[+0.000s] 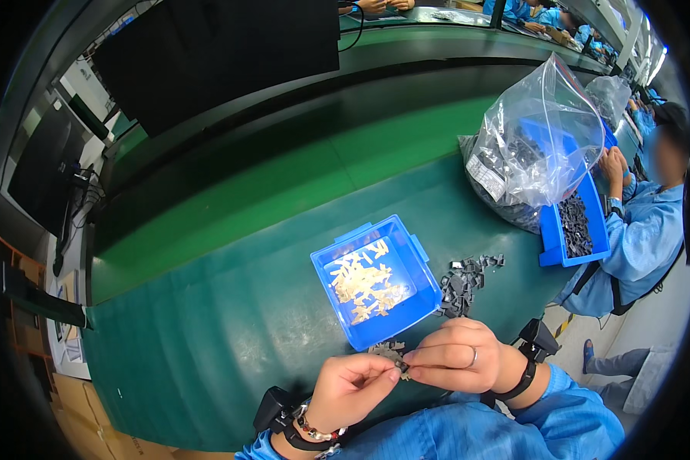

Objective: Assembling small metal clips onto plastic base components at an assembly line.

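My left hand (349, 392) and my right hand (458, 357) meet near the table's front edge, thumbs and fingertips pinched together. Between them is a small dark part (401, 367), with a pale bit showing just beneath it; my fingertips cover most of it. Right beyond my fingers lie a few greyish-beige scraps (387, 349). A blue bin (427, 295) stands just past my hands, holding many thin cream-coloured strips (360, 282). To its right, a loose pile of small black parts (458, 290) is spread on the green table mat (245, 307).
A large clear plastic bag (506, 169) of dark parts stands at the back right, against another blue bin (550, 249) with black pieces. A co-worker (636, 222) in blue sits there. A black panel (222, 61) rises at the back; a monitor (46, 169) is far left.
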The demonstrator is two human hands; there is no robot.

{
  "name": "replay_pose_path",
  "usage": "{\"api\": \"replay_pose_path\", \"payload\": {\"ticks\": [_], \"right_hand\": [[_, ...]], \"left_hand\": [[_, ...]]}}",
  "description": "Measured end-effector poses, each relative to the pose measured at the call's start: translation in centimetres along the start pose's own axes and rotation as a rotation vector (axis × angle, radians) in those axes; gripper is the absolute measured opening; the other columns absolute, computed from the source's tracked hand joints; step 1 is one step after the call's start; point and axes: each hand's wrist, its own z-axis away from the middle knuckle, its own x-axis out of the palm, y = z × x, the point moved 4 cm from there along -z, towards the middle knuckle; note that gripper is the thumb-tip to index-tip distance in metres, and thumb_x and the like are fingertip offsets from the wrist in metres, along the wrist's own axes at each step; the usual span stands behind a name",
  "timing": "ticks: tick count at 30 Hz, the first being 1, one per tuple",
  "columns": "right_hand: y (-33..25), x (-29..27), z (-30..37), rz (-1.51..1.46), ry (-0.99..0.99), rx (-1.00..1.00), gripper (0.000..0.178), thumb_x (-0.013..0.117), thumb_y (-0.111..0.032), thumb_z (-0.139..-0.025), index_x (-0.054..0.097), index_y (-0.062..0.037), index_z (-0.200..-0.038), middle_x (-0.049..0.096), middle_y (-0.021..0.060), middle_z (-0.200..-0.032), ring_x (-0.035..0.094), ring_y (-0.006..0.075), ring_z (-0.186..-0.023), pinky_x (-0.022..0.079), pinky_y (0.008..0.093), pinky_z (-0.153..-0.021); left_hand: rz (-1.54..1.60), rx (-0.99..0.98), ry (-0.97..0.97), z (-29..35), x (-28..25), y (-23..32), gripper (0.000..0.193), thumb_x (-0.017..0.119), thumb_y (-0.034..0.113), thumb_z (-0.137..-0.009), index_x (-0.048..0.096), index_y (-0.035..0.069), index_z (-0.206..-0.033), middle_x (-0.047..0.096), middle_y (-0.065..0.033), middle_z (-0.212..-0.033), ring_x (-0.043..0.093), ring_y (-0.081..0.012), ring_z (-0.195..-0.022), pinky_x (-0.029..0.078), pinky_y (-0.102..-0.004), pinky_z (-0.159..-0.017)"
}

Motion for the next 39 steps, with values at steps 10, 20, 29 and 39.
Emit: {"api": "replay_pose_path", "payload": {"ticks": [10,20,29,39], "right_hand": [[0.5,2.3,1.7,-0.524,0.168,0.759,0.015,0.075,-0.004,-0.081,0.07,0.0005,-0.094,0.069,0.0114,-0.095,0.065,0.0203,-0.08,0.051,0.0278,-0.067],[0.2,2.5,2.7,-0.647,0.186,0.977,0.007,0.072,-0.004,-0.084,0.069,-0.0023,-0.091,0.07,0.0064,-0.092,0.062,0.0141,-0.081,0.046,0.0246,-0.068],[1.0,0.2,4.2,-0.45,0.198,0.891,0.009,0.067,0.002,-0.083,0.063,-0.0006,-0.09,0.062,0.0102,-0.098,0.061,0.0208,-0.091,0.048,0.0315,-0.082],[1.5,-0.9,7.5,0.094,-0.116,0.737,0.048,0.074,-0.001,-0.072,0.059,-0.0025,-0.117,0.067,0.0079,-0.088,0.063,0.0293,-0.079,0.051,0.0378,-0.072]], "left_hand": [[-0.105,0.221,0.151,-0.2,0.4,0.9,0.008,0.069,-0.001,-0.086,0.069,-0.006,-0.093,0.054,0.0037,-0.063,0.041,-0.0014,-0.056,0.033,-0.0211,-0.05],[-0.442,0.379,0.135,-0.6,0.7,1.4,0.007,0.072,-0.001,-0.08,0.07,-0.002,-0.086,0.045,0.0009,-0.054,0.04,-0.0068,-0.047,0.033,-0.025,-0.045],[-0.337,0.205,0.171,-0.4,0.5,0.3,0.02,0.071,0.002,-0.084,0.07,-0.002,-0.104,0.055,0.0016,-0.061,0.045,-0.0021,-0.053,0.036,-0.0197,-0.048],[-0.267,0.259,0.184,0.0,0.3,0.1,0.013,0.067,0.002,-0.088,0.071,-0.003,-0.1,0.068,-0.0051,-0.079,0.051,-0.0017,-0.058,0.037,-0.0177,-0.05]]}}
